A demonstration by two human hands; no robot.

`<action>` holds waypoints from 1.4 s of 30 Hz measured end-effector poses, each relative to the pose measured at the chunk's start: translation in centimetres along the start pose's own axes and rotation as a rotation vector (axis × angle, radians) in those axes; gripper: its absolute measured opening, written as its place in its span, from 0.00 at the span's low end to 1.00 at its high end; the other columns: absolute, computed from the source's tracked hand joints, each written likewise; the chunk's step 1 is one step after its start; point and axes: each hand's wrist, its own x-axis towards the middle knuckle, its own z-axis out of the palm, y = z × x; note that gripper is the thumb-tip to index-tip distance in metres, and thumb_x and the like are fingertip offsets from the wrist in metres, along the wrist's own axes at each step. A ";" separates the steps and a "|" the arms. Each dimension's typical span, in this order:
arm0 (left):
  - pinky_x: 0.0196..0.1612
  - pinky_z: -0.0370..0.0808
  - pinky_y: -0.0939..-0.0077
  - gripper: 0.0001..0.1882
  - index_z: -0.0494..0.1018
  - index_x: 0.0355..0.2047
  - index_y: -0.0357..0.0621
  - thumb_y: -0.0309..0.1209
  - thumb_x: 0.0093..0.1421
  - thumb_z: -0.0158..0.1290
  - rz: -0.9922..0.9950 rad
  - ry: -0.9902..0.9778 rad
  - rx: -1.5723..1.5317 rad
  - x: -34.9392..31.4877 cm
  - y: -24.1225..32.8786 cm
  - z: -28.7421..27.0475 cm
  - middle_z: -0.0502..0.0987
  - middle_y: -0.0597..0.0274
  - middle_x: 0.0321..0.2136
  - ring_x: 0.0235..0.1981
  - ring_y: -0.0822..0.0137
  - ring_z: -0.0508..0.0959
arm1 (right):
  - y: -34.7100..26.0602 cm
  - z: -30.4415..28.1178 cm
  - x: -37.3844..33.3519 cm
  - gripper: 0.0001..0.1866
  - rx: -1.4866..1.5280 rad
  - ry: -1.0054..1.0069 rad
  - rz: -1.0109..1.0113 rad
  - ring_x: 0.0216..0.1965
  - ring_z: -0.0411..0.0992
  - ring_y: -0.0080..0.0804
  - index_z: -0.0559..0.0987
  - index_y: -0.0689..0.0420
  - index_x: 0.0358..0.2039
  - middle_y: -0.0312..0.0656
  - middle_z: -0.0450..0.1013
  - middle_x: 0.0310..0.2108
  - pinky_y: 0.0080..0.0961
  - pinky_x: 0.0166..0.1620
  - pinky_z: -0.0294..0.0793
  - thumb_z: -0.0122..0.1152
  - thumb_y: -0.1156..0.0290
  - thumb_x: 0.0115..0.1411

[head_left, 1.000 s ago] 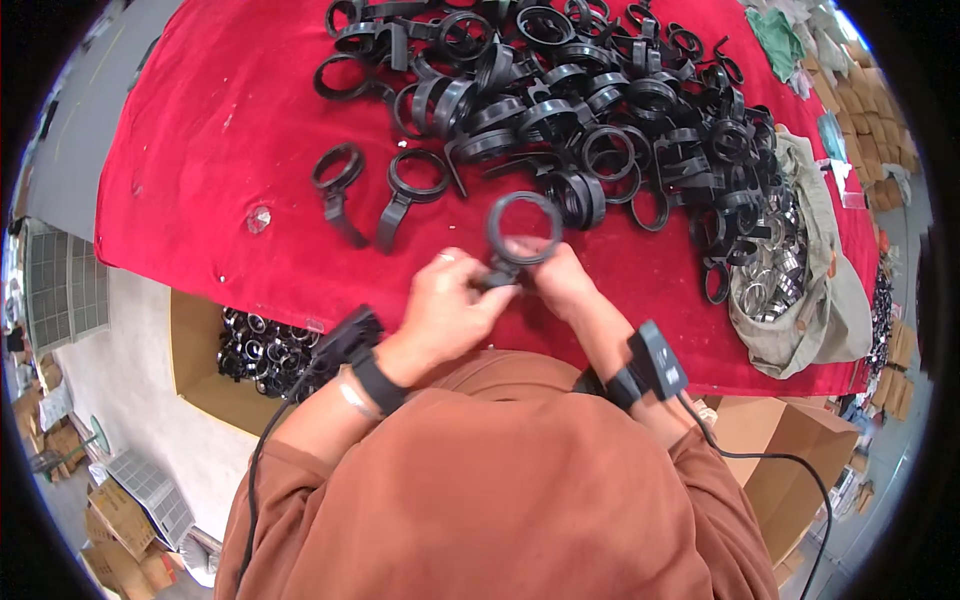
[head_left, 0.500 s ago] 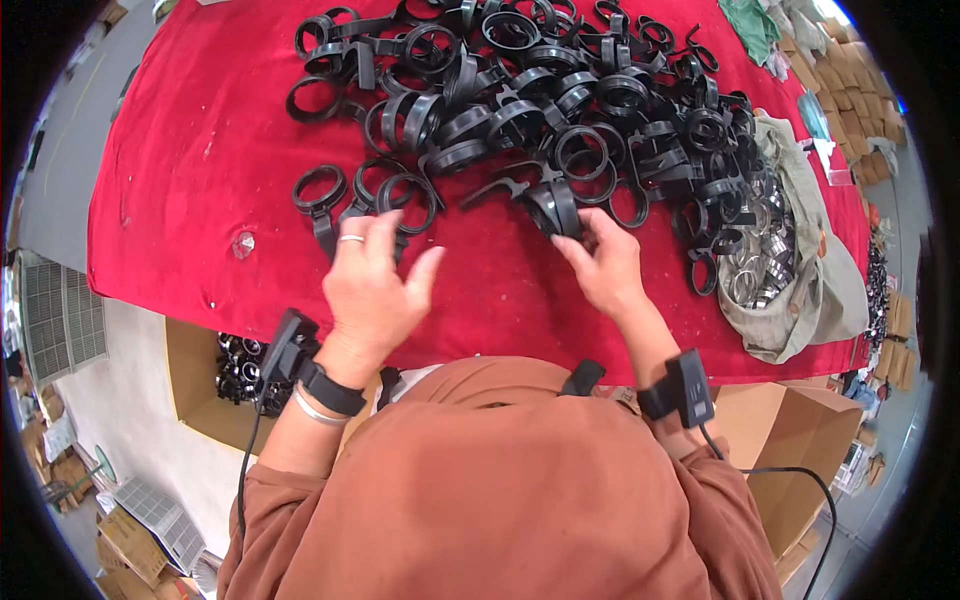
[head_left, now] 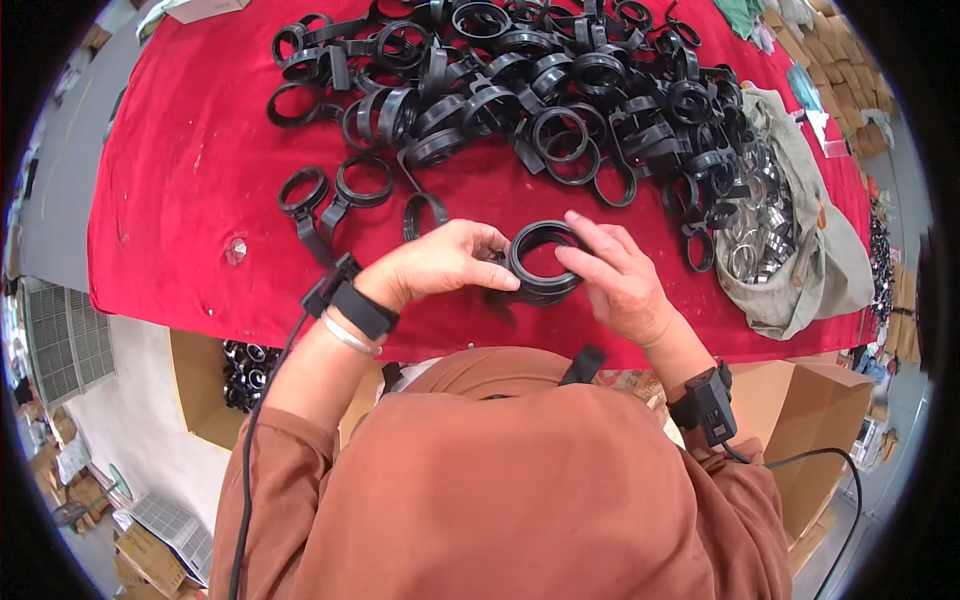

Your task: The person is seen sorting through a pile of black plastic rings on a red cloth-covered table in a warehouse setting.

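A black plastic ring part [head_left: 546, 291] is held between my two hands above the red cloth, its round opening facing up. My left hand [head_left: 450, 262] pinches it at the left side, thumb along the near edge. On the other side, my right hand [head_left: 622, 285] is closed on the right rim, with one digit reaching into the opening. The underside of the part is mostly hidden. Just beyond my left hand lies a single black ring with an arm [head_left: 412, 218]. Two more ring parts, one a black ring clamp [head_left: 364, 182], lie farther left.
A heap of black ring parts [head_left: 490, 105] covers the far middle of the red cloth [head_left: 170, 220]. To the right, a grey-green cloth bag [head_left: 825, 270] holds shiny metal rings [head_left: 770, 235]. Below the table edge stand cardboard boxes, one with black parts [head_left: 245, 375] inside.
My left hand has moved right, from the loose rings on the left to the part at my right hand. That part has come nearer and turned so its opening faces up.
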 end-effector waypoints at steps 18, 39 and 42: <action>0.33 0.70 0.75 0.14 0.63 0.39 0.39 0.26 0.56 0.56 0.595 0.930 0.675 1.3 -4.2 5.7 0.69 0.62 0.26 0.29 0.73 0.68 | -1.1 4.6 -1.7 0.23 1.667 0.518 1.087 0.40 0.72 0.29 0.64 0.64 0.54 0.44 0.71 0.41 0.31 0.45 0.73 0.54 0.77 0.58; 0.41 0.71 0.67 0.18 0.65 0.41 0.38 0.20 0.51 0.57 0.711 1.039 0.755 -2.3 -4.3 2.4 0.69 0.51 0.38 0.38 0.54 0.73 | 0.2 8.6 -1.0 0.22 0.686 0.250 1.207 0.34 0.74 0.29 0.71 0.63 0.50 0.43 0.75 0.36 0.25 0.37 0.75 0.56 0.63 0.61; 0.43 0.70 0.75 0.18 0.66 0.43 0.39 0.18 0.53 0.56 0.724 1.003 0.835 -2.4 -4.5 2.6 0.71 0.57 0.38 0.38 0.65 0.73 | -0.1 7.8 0.0 0.24 0.482 0.345 0.990 0.34 0.74 0.26 0.70 0.64 0.51 0.44 0.75 0.38 0.19 0.35 0.73 0.55 0.60 0.61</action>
